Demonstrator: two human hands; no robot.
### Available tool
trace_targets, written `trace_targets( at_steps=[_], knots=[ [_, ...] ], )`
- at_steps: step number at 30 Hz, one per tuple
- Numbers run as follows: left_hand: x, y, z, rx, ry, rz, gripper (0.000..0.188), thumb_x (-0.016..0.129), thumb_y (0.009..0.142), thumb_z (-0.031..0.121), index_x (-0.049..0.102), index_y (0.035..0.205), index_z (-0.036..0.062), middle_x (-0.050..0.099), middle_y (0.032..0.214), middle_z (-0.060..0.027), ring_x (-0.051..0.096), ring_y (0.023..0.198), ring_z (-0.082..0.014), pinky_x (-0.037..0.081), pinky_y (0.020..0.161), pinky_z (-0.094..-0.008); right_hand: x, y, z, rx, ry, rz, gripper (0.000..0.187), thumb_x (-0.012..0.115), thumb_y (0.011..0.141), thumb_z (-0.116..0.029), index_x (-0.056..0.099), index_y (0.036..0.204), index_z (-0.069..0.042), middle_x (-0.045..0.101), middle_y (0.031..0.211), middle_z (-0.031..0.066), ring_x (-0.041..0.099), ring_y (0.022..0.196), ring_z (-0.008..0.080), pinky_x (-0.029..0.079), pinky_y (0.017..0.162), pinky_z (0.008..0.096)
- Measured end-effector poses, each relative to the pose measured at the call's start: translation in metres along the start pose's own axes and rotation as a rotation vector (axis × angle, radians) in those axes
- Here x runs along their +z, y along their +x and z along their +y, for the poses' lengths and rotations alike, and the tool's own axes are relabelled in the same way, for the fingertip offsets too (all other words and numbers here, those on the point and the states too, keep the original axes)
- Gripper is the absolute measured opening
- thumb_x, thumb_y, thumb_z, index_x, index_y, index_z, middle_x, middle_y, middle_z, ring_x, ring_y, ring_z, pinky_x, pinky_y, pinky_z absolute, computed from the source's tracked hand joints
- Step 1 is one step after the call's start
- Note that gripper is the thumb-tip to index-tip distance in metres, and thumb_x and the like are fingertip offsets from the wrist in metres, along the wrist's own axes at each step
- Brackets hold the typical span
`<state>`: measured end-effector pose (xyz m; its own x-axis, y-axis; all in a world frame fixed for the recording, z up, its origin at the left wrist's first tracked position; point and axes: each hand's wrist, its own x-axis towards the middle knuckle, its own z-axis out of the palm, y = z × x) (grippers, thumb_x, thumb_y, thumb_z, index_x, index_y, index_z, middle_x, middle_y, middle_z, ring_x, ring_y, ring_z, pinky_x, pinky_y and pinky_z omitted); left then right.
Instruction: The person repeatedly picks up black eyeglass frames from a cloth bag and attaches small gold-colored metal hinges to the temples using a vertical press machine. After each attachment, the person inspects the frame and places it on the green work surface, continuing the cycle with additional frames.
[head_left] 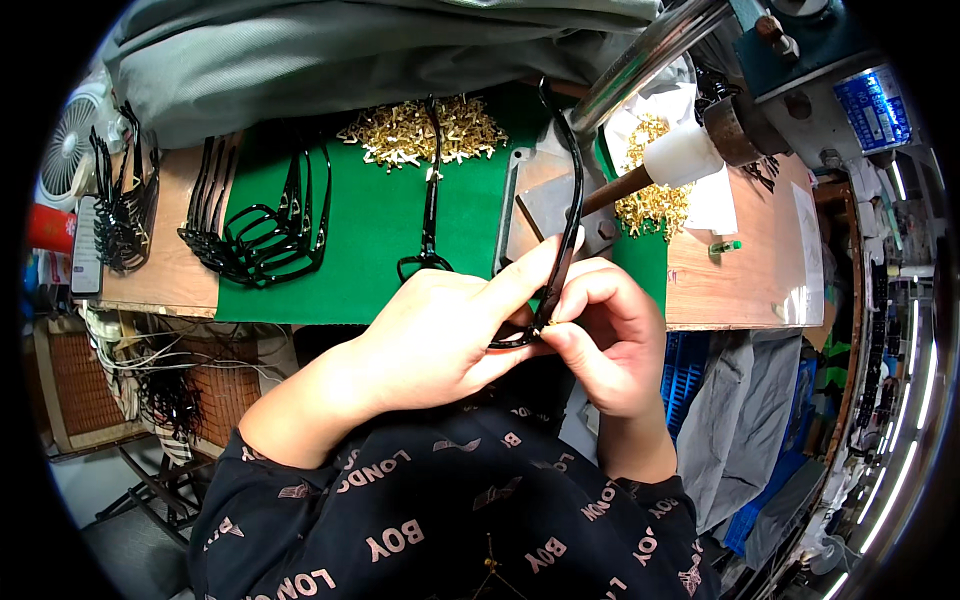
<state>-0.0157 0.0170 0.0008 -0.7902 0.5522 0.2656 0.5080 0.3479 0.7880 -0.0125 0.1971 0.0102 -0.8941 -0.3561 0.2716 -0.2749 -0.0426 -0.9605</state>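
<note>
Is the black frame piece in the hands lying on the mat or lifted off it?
Lifted: both hands pinch the black frame piece above the bench edge.

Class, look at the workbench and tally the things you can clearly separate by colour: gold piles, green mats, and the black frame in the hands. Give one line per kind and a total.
Gold piles of small metal parts: 2
Green mats: 1
Black frames held in both hands: 1
Total: 4

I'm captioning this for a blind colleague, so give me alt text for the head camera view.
Left hand and right hand together hold a black eyeglass frame over a workbench. Behind it on the green mat lie more black frames and a pile of small gold metal parts.
</note>
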Motion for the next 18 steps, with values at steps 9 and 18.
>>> trace_targets(
  at_steps=[9, 18],
  knots=[
    [-0.005, 0.008, 0.002, 0.11, 0.075, -0.079, 0.078, 0.07, 0.073, 0.012, 0.028, 0.137, -0.0037, 0.063, 0.085, -0.0139, 0.063, 0.07, -0.0305, 0.05, 0.063, -0.0339, -0.017, 0.014, -0.015, 0.271, -0.057, -0.202, 0.009, 0.065, 0.08, -0.005, 0.057, 0.078, -0.001, 0.056, 0.075, 0.0011, 0.049, 0.068, 0.0058, 0.04, 0.061, 0.0211],
    [0.0, 0.074, 0.043, -0.112, -0.663, 0.163, 0.076, 0.057, 0.085, 0.001, 0.009, 0.143, 0.0014, 0.062, 0.08, -0.0063, 0.057, 0.075, -0.0086, 0.045, 0.066, -0.0213, -0.054, 0.028, -0.054, -0.257, -0.372, 0.333, 0.006, 0.06, 0.084, -0.002, 0.058, 0.09, -0.001, 0.057, 0.087, 0.0037, 0.053, 0.079, 0.0102, 0.041, 0.069, 0.0212]
  ],
)
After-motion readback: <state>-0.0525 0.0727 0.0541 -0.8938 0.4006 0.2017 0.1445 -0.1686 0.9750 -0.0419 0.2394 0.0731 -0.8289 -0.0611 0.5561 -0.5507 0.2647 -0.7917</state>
